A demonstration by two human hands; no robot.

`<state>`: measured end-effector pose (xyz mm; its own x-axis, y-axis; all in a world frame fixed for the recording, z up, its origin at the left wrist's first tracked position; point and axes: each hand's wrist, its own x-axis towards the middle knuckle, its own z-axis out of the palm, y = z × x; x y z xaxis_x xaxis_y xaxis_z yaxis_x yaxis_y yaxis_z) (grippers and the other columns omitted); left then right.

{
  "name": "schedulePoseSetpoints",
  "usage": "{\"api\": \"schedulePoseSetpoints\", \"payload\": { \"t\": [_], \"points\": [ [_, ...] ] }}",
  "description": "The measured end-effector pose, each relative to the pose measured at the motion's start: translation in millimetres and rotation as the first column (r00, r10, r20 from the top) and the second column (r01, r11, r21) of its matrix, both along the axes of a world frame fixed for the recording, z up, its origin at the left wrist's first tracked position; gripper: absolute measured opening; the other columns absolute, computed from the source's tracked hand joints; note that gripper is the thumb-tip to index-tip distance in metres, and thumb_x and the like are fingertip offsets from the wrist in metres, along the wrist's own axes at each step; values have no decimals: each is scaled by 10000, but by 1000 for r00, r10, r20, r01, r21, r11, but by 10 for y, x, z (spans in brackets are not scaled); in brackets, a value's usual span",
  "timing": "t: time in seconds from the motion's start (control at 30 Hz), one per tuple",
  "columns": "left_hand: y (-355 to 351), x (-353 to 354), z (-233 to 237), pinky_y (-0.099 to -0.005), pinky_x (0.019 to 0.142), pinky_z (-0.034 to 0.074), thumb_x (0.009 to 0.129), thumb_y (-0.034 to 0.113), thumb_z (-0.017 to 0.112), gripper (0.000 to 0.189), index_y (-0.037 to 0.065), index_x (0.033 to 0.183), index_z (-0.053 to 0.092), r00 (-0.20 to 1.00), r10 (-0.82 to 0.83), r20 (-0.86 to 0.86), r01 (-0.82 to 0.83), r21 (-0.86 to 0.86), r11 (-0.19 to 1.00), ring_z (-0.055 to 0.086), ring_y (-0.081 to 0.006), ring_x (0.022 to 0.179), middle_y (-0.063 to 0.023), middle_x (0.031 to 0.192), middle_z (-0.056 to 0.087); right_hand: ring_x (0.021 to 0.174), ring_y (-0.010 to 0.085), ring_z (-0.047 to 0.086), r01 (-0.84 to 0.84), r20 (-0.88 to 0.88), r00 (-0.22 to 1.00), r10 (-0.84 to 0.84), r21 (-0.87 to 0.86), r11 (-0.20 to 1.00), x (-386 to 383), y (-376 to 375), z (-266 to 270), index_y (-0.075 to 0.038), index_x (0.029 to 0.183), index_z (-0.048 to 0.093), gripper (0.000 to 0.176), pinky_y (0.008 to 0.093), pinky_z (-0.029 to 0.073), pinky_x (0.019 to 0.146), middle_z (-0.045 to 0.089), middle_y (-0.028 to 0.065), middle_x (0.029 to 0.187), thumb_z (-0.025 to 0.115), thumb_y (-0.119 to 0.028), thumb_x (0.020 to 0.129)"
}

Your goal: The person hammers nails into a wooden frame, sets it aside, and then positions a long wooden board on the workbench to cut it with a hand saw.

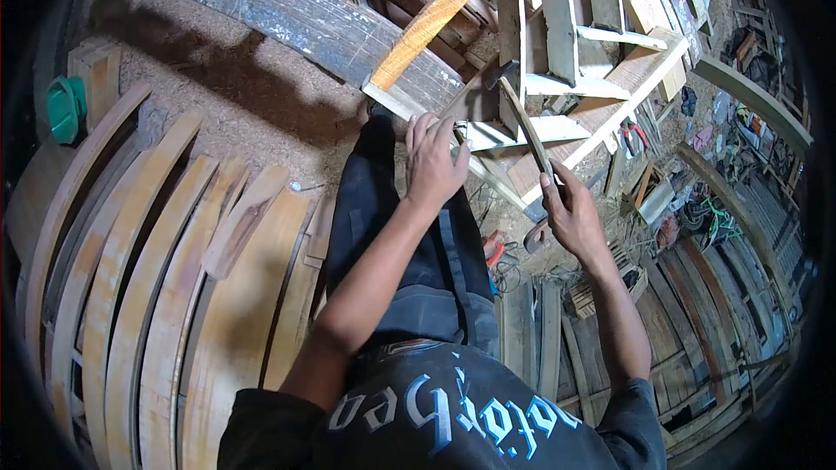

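Note:
My right hand (573,219) is wrapped round the wooden handle of a hammer (533,141), whose dark head is up by an upright slat (511,35). The slat belongs to a wooden frame (601,126) with several uprights and pale cross pieces, lying in front of my legs. My left hand (435,161) grips the near edge of this frame, fingers bent over the wood; their tips are partly hidden. A curved orange-brown piece of wood (440,13) rises from the frame's left corner.
Several curved planks (131,287) lean in a row on my left. A long scratched board (261,0) crosses the far side. Red-handled pliers (495,252) lie by my right leg. More slatted wood (688,313), tools and scraps cover the right side.

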<state>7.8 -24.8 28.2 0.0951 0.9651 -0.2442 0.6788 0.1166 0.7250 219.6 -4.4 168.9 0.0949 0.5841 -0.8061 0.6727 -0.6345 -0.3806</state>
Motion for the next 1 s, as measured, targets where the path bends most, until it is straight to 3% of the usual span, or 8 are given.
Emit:
{"api": "schedulePoseSetpoints", "payload": {
  "t": [0.13, 0.23, 0.5, 0.6, 0.73, 0.83, 0.9, 1.0],
  "points": [
    [-181, 199, -126, -672, 1175, 75, 873, 232, 697, 413, 4, 1209, 622, 998, -5, -62, 4, -19, 1000, 218, -451, 1471, -162, 1262, 580, 604, 170, 517, 13, -50, 999, -10, 46, 999, 39, -240, -95, 45, 1305, 570, 420, 361, 435, 583, 604, 147, 690, 543, -276, 1035],
    [-184, 287, -143, -652, 1186, 59, 844, 219, 720, 340, -11, 1078, 631, 998, 65, -15, -65, -11, 998, 200, -462, 1478, -191, 1228, 575, 615, 180, 536, -40, -60, 997, 41, 22, 999, 19, -281, -102, 41, 1311, 571, 423, 353, 450, 601, 617, 170, 721, 543, -277, 1033],
    [-215, 263, -303, -601, 1194, 144, 844, 166, 754, 224, 26, 985, 650, 989, 65, 132, -84, 143, 986, 350, -459, 1347, -156, 1074, 600, 603, 165, 512, -103, -144, 982, 124, 145, 984, 215, -352, -129, 32, 1306, 586, 411, 354, 428, 570, 603, 128, 704, 545, -275, 1036],
    [-231, 240, -344, -602, 1185, 167, 846, 170, 751, 235, 20, 995, 646, 989, 39, 140, -62, 162, 985, 355, -469, 1338, -159, 1071, 600, 607, 105, 462, -3, -145, 989, -3, -47, 999, 219, -7, 129, 14, 1343, 581, 410, 302, 382, 547, 515, 19, 669, 521, -269, 1052],
    [-257, 239, -352, -605, 1177, 179, 847, 175, 749, 250, 15, 1005, 641, 989, 52, 138, -78, 191, 979, 367, -477, 1323, -160, 1066, 598, 602, 106, 446, -180, -163, 968, 189, 67, 981, 302, 161, 158, 20, 1347, 565, 416, 310, 375, 546, 488, 27, 653, 508, -275, 1060],
    [-245, 224, -355, -607, 1172, 187, 846, 182, 750, 263, 12, 1012, 638, 992, 36, 121, -57, 168, 984, 358, -484, 1327, -162, 1071, 593, 600, 113, 444, -299, -177, 944, 277, -111, 948, 266, 285, 230, 29, 1328, 570, 408, 320, 371, 544, 495, 44, 652, 497, -273, 1064],
    [-252, 223, -355, -574, 1176, 221, 830, 182, 769, 294, -13, 1006, 635, 992, 29, 122, -46, 139, 989, 264, -517, 1409, -192, 1093, 577, 600, 123, 453, -145, -149, 976, 158, 98, 985, 216, 294, 192, 29, 1307, 585, 378, 332, 376, 543, 512, 65, 652, 497, -245, 1061],
    [-248, 226, -327, -566, 1181, 222, 832, 185, 771, 302, -14, 1014, 635, 991, 45, 123, -60, 121, 991, 253, -510, 1419, -195, 1102, 577, 593, 117, 453, -290, -152, 942, 299, 77, 954, 292, 202, 45, 54, 1307, 573, 372, 318, 377, 532, 494, 28, 654, 528, -212, 1051]
  ]
}}
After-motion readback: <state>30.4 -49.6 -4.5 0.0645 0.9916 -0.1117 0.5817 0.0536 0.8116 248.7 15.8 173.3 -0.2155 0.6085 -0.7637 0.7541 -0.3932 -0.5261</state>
